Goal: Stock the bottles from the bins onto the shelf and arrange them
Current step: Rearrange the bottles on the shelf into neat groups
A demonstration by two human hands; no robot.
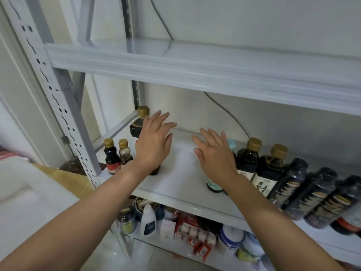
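Both my hands reach over the middle white shelf (181, 178) with straight, spread fingers and hold nothing. My left hand (154, 141) hovers in front of a tall dark bottle with a gold cap (139, 122) and hides part of another bottle under its wrist. Two small gold-capped bottles (117, 155) stand at the shelf's left front. My right hand (214, 153) covers a teal-capped bottle (214, 185). Right of it stand two dark gold-capped bottles (259, 167) and a row of black-capped dark bottles (310, 194).
An upper white shelf (195, 69) hangs just above my hands. The bottom shelf holds a white bottle (148, 220), jars and red cartons (195, 233). A white foam bin (29, 202) and cardboard lie at the left. The perforated post (58, 106) frames the left side.
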